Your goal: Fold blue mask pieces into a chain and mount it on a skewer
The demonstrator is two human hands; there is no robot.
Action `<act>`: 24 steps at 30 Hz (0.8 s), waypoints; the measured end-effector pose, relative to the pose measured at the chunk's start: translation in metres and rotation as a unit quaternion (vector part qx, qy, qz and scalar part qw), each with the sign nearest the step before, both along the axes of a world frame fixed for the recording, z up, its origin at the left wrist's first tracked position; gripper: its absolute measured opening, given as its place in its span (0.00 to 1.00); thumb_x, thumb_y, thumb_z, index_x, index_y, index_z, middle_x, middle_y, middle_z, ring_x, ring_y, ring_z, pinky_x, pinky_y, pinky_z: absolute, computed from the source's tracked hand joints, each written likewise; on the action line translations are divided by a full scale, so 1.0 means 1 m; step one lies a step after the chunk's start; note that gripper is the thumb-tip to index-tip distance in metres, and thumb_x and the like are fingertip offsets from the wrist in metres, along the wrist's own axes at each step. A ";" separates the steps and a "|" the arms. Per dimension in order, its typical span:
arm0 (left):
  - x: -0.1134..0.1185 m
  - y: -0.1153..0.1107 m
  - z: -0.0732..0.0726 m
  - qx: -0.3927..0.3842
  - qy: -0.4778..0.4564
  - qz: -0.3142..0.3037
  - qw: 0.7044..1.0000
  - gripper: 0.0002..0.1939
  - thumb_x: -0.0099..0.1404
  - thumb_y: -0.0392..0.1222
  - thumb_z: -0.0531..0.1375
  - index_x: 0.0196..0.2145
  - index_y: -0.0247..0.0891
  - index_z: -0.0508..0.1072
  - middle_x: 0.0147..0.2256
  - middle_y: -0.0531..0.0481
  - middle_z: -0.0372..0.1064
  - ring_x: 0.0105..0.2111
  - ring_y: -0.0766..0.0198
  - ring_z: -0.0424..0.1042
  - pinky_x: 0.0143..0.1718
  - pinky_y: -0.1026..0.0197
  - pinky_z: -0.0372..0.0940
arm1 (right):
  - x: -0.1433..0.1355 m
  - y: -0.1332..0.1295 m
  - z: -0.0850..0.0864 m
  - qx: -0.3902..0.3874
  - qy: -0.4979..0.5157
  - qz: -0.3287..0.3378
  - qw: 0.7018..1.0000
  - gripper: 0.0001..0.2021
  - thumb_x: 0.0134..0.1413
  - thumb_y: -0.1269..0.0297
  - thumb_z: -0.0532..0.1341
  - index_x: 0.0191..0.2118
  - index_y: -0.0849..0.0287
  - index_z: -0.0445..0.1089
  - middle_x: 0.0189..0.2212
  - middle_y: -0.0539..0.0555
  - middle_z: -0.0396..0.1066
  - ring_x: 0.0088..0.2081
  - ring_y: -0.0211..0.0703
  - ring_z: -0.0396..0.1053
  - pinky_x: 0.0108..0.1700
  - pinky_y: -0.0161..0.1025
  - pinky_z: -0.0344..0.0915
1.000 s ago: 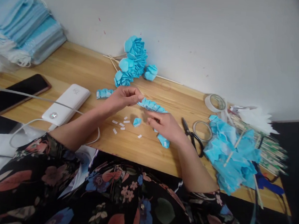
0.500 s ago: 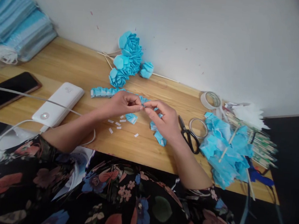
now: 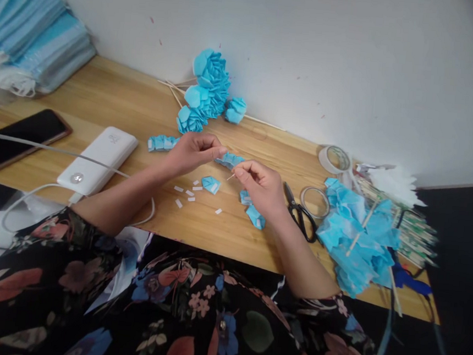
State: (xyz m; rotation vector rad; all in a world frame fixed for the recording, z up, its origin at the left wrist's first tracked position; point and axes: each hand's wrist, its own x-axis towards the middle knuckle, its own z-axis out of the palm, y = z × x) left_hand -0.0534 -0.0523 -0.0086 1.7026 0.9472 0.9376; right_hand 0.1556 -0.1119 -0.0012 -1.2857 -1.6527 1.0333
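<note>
Blue row lies crimped.
Left hand pinches fingertips closed; right hand grips pale stick, tip toward eight o'clock.

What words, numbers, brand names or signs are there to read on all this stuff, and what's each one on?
None I can read for sure:
White power bank: marks near one end, too blurred.
Tape roll: green print inside, too small.
Green-and-white bundle: any writing is too blurred.
</note>
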 end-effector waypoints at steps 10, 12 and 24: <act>-0.012 0.008 -0.001 0.109 0.244 -0.082 0.960 0.13 0.64 0.46 0.58 0.31 0.35 0.78 0.26 0.51 0.73 0.26 0.67 0.66 0.29 0.64 0.54 | -0.025 -0.028 -0.008 0.156 -0.249 0.275 0.916 0.10 0.69 0.63 0.57 0.40 0.55 0.77 0.47 0.52 0.79 0.50 0.46 0.73 0.53 0.46 0.65; -0.012 0.009 0.000 0.118 0.272 -0.076 0.952 0.13 0.64 0.45 0.58 0.33 0.36 0.79 0.28 0.50 0.75 0.27 0.66 0.67 0.30 0.64 0.54 | -0.022 -0.027 -0.004 0.163 -0.272 0.255 0.913 0.08 0.67 0.67 0.59 0.45 0.55 0.75 0.50 0.53 0.77 0.52 0.48 0.72 0.55 0.47 0.64; -0.011 0.009 -0.004 0.162 0.291 0.003 0.943 0.13 0.66 0.45 0.57 0.35 0.36 0.80 0.25 0.51 0.72 0.26 0.66 0.65 0.29 0.62 0.50 | -0.008 0.011 -0.005 0.036 -0.412 0.153 0.898 0.11 0.65 0.70 0.56 0.43 0.55 0.77 0.45 0.54 0.80 0.46 0.48 0.75 0.43 0.41 0.63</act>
